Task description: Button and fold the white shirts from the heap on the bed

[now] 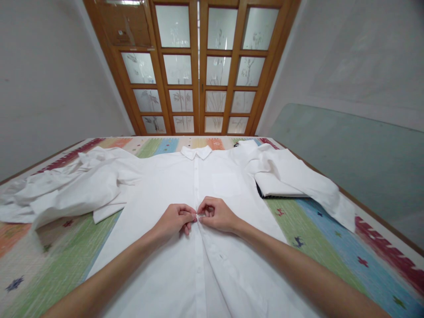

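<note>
A white button-up shirt [165,176] lies spread front side up, its collar [196,152] at the far end. Mid-placket, my left hand [177,218] pinches the cloth at the front edge. Close against it, my right hand [217,214] pinches the opposite front edge, and the fingertips of both hands almost meet. The small button between them is mostly hidden by my fingers. Above my hands the placket runs closed to the collar. Below them the two front edges part, with a button [199,269] showing on the left edge.
A colourful striped cloth [308,238] covers the table. Crumpled white clothing [66,185] lies at the left, and a folded white stack [281,185] sits under the right sleeve. Beyond the table stand wooden glass-paned doors [198,66]; a glass panel [347,163] leans at the right wall.
</note>
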A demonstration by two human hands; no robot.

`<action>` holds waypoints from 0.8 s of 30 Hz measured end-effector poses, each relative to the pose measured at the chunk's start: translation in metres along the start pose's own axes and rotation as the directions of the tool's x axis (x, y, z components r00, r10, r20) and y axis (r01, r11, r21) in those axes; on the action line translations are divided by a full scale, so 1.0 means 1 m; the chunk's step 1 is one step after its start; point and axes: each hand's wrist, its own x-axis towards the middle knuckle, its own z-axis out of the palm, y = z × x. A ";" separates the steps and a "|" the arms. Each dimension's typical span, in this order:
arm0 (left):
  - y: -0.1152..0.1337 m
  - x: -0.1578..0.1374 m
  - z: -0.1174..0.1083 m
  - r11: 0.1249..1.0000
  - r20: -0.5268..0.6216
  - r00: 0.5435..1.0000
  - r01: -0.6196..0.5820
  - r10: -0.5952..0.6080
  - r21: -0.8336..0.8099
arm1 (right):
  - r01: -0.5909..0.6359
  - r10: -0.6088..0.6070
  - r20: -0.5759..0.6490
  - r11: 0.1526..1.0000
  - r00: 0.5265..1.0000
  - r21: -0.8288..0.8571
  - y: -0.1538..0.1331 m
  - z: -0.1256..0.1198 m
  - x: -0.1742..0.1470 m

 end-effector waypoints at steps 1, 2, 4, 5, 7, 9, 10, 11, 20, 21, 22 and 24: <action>0.000 0.000 -0.001 1.000 0.005 1.000 0.007 -0.007 0.005 | 0.023 -0.023 0.002 0.999 1.000 -0.024 -0.001 -0.001 0.000; 0.000 0.000 -0.001 1.000 0.008 1.000 0.012 -0.012 0.010 | 0.031 -0.031 0.009 0.999 0.999 -0.034 -0.001 -0.002 0.000; 0.000 0.000 -0.002 1.000 0.016 1.000 0.016 -0.016 0.023 | 0.022 -0.021 0.026 0.999 0.999 -0.037 -0.001 -0.003 0.000; 0.000 0.000 -0.002 0.999 0.019 1.000 0.015 -0.016 0.030 | 0.011 -0.010 0.034 0.999 0.999 -0.033 0.000 -0.003 0.000; 0.001 -0.001 -0.001 0.999 0.022 1.000 0.016 -0.017 0.045 | -0.012 0.013 0.048 1.000 0.999 -0.019 0.001 -0.004 0.001; 0.002 -0.001 0.000 0.998 0.018 1.000 0.023 -0.024 0.061 | -0.027 0.027 0.053 1.000 0.998 -0.010 0.002 -0.003 0.001; 0.002 -0.002 0.001 0.997 0.012 1.000 0.027 -0.028 0.069 | -0.028 0.028 0.051 1.000 0.998 -0.011 0.003 -0.003 0.001; 0.002 -0.002 0.001 0.997 0.007 1.000 0.030 -0.031 0.077 | -0.026 0.026 0.048 1.000 0.998 -0.017 0.003 -0.003 0.001; 0.007 -0.005 0.006 0.985 -0.013 1.000 0.021 -0.019 0.169 | -0.008 0.009 0.032 1.000 0.999 -0.027 0.002 -0.001 0.001; 0.007 -0.005 0.006 0.984 -0.018 1.000 0.021 -0.018 0.177 | -0.007 0.008 0.029 1.000 1.000 -0.028 0.003 -0.001 0.001; 0.007 -0.004 0.005 0.982 -0.018 1.000 0.017 -0.014 0.186 | -0.005 0.006 0.027 1.000 1.000 -0.029 0.003 -0.001 0.001; 0.006 -0.003 0.005 0.977 -0.014 1.000 -0.005 0.008 0.213 | 0.000 0.001 0.024 0.999 1.000 -0.032 0.003 -0.001 0.000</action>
